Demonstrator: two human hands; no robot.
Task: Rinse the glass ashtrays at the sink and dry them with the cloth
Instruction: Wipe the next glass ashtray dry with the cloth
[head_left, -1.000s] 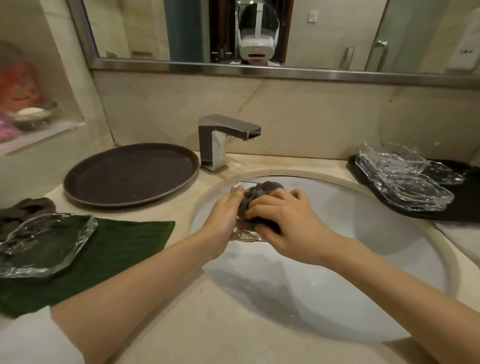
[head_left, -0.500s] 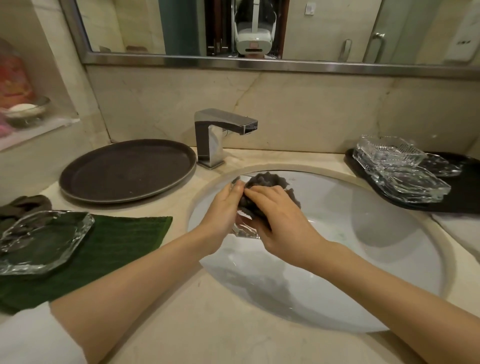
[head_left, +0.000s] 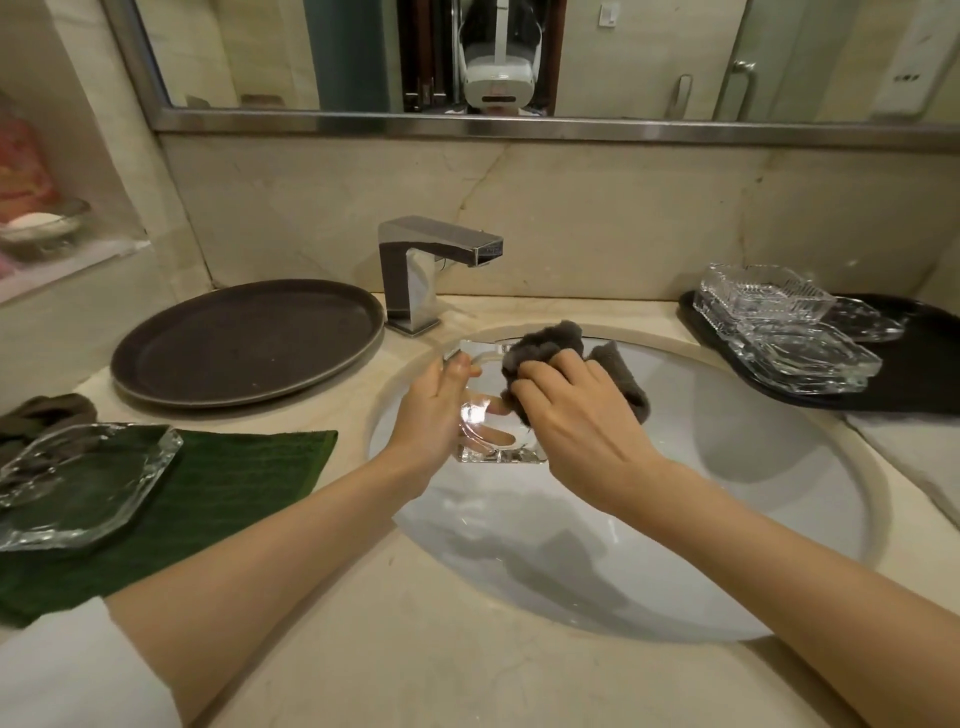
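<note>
Glass ashtray, clear and square, is held tilted over the sink basin by the left hand, whose thumb lies on its upper rim while the fingers show through the glass from behind. A grey cloth is bunched in the right hand, with the fingers curled round it, and is pressed against the ashtray's right side. Part of the cloth hangs out past the knuckles, toward the far side of the basin.

Behind the basin, a square chrome faucet is mounted on the beige stone counter; whether water runs from it cannot be told. Left of the basin, a round dark tray is seen, and nearer than it a green towel is spread, with a second glass ashtray lying on its left part. A dark rag is bunched just behind that ashtray. Right of the basin, stacked glass ashtrays are kept on a black tray. Above the faucet, a framed mirror is fixed to the wall.
</note>
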